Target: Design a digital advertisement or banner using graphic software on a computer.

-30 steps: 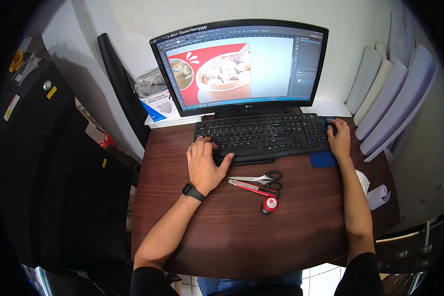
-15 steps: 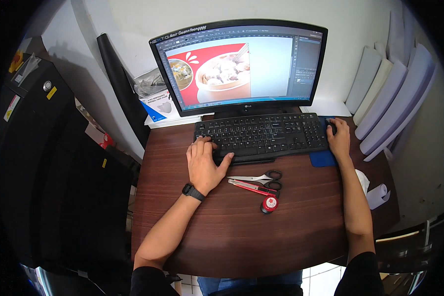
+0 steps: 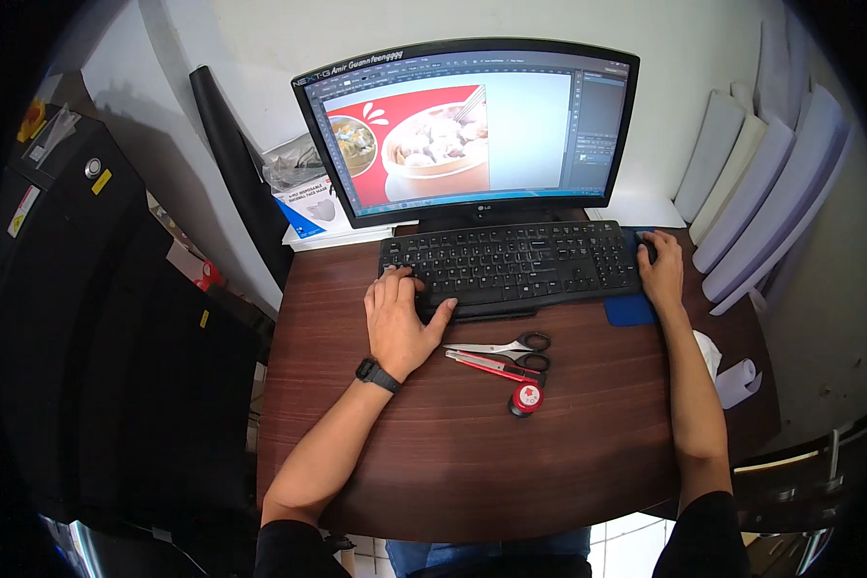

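My left hand (image 3: 400, 323) rests at the left end of a black keyboard (image 3: 520, 265). Its fingertips lie on the keys, and the thumb is spread toward the front edge. At the keyboard's right end, my right hand (image 3: 665, 275) is curled over a black mouse (image 3: 649, 249), mostly hidden beneath it, on a blue mouse pad (image 3: 630, 310). Behind the keyboard stands a monitor (image 3: 539, 135) showing an editing program with a red food picture of dumplings. In front of the keyboard lie scissors (image 3: 496, 348), a red utility knife (image 3: 486, 364) and a small round red-and-black item (image 3: 526, 399).
A brown wooden desk (image 3: 511, 462) carries everything. Left of the monitor sits a box with a mask picture (image 3: 316, 207). Several white rolls (image 3: 775, 193) lean at the right wall, and a small paper roll (image 3: 739, 383) lies by my right forearm. A large black cabinet (image 3: 116, 337) stands left.
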Action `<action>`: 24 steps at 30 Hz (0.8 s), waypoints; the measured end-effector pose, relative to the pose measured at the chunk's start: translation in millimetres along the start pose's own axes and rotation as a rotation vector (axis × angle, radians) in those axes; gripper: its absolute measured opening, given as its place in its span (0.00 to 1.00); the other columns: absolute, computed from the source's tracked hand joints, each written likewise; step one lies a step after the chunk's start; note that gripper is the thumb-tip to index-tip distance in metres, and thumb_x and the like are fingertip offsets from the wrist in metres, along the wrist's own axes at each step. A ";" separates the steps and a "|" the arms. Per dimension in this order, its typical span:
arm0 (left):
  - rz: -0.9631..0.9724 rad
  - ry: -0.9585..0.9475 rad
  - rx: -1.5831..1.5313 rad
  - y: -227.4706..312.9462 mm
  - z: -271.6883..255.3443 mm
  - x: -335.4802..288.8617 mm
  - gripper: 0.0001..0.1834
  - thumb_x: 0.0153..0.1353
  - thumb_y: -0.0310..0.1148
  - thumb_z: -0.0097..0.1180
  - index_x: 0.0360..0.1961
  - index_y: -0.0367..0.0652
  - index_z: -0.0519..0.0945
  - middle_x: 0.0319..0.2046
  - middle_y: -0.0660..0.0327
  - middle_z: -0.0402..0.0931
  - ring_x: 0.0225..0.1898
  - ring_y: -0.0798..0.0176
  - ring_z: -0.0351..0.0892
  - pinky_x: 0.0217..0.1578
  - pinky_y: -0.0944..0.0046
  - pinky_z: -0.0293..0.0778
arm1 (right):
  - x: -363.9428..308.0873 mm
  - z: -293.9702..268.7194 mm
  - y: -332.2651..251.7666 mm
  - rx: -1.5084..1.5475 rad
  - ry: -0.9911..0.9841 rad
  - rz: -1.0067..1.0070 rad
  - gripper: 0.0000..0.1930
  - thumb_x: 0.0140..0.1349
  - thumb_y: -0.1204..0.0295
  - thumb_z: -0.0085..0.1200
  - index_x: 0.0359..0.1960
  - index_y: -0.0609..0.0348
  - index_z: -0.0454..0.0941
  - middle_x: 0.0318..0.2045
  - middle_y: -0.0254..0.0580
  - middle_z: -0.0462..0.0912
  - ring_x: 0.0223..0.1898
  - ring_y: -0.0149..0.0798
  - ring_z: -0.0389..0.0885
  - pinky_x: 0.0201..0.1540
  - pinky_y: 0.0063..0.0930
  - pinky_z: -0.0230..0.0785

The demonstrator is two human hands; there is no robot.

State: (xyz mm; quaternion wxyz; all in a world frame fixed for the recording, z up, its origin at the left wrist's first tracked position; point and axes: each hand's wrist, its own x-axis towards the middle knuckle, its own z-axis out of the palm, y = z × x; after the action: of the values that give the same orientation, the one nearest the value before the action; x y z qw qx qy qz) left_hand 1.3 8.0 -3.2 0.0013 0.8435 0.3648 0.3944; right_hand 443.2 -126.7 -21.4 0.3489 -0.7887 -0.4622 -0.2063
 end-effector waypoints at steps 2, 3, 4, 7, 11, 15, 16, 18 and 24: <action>0.000 0.002 -0.002 0.8 -0.2 0.2 0.24 0.57 0.44 0.74 0.44 0.38 0.79 0.56 0.47 0.76 0.65 0.40 0.70 0.64 0.44 0.63 | 0.1 0.3 1.1 -0.001 0.002 -0.002 0.15 0.66 0.69 0.60 0.53 0.57 0.85 0.58 0.51 0.81 0.61 0.56 0.77 0.64 0.47 0.71; 0.000 0.003 -0.004 0.9 -0.6 0.1 0.24 0.57 0.44 0.74 0.44 0.38 0.79 0.55 0.47 0.76 0.65 0.40 0.70 0.64 0.44 0.63 | 0.1 0.5 0.4 -0.002 0.002 -0.005 0.15 0.66 0.69 0.60 0.53 0.57 0.85 0.57 0.51 0.81 0.61 0.56 0.77 0.63 0.47 0.71; -0.001 0.003 -0.003 0.7 -0.9 0.1 0.24 0.57 0.44 0.74 0.44 0.38 0.79 0.55 0.47 0.76 0.65 0.40 0.70 0.64 0.44 0.63 | 0.0 0.4 -0.1 -0.001 0.002 -0.005 0.15 0.66 0.69 0.60 0.53 0.57 0.85 0.57 0.51 0.81 0.61 0.56 0.77 0.63 0.47 0.71; 0.002 0.003 -0.008 0.5 -1.3 0.3 0.24 0.57 0.44 0.74 0.43 0.38 0.79 0.55 0.47 0.76 0.65 0.40 0.71 0.64 0.44 0.63 | -0.4 0.0 -0.2 0.013 -0.001 0.001 0.15 0.66 0.69 0.60 0.53 0.57 0.85 0.57 0.50 0.81 0.61 0.56 0.77 0.63 0.47 0.71; 0.003 -0.003 -0.021 0.8 -1.6 0.7 0.24 0.57 0.44 0.74 0.43 0.38 0.79 0.55 0.48 0.76 0.64 0.40 0.71 0.64 0.45 0.63 | -0.5 1.2 1.7 0.013 0.005 -0.004 0.15 0.66 0.68 0.60 0.53 0.57 0.85 0.58 0.50 0.81 0.61 0.56 0.77 0.63 0.47 0.71; 0.003 -0.002 -0.019 0.9 -1.6 0.7 0.24 0.57 0.44 0.74 0.43 0.37 0.79 0.54 0.48 0.76 0.64 0.41 0.71 0.64 0.45 0.63 | -0.4 0.7 1.4 0.003 -0.008 0.004 0.16 0.67 0.68 0.60 0.54 0.57 0.85 0.58 0.50 0.81 0.61 0.55 0.77 0.63 0.47 0.71; 0.003 -0.002 -0.019 0.7 -1.5 0.7 0.24 0.57 0.44 0.74 0.43 0.37 0.79 0.54 0.48 0.76 0.64 0.41 0.71 0.64 0.45 0.63 | -0.3 0.9 1.1 0.003 -0.008 0.004 0.16 0.67 0.68 0.60 0.54 0.57 0.85 0.58 0.50 0.81 0.61 0.55 0.77 0.63 0.47 0.71; 0.005 -0.002 -0.012 0.5 -1.5 0.7 0.24 0.57 0.44 0.74 0.43 0.37 0.79 0.55 0.48 0.76 0.64 0.41 0.71 0.64 0.45 0.63 | 0.1 1.3 0.7 -0.009 -0.007 0.005 0.16 0.67 0.68 0.60 0.54 0.57 0.85 0.58 0.50 0.81 0.61 0.55 0.77 0.63 0.47 0.71; 0.001 -0.007 -0.014 1.2 -1.3 0.6 0.24 0.57 0.44 0.74 0.43 0.37 0.79 0.55 0.47 0.76 0.65 0.40 0.70 0.64 0.44 0.63 | -0.1 2.8 4.1 0.003 0.007 -0.006 0.16 0.67 0.68 0.60 0.54 0.58 0.85 0.57 0.50 0.81 0.60 0.55 0.77 0.63 0.47 0.71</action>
State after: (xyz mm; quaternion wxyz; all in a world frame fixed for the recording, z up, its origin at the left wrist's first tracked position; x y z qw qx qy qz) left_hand 1.4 7.1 -1.6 0.0085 0.8450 0.3615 0.3940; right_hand 446.7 -126.0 -24.8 0.3509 -0.7861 -0.4638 -0.2095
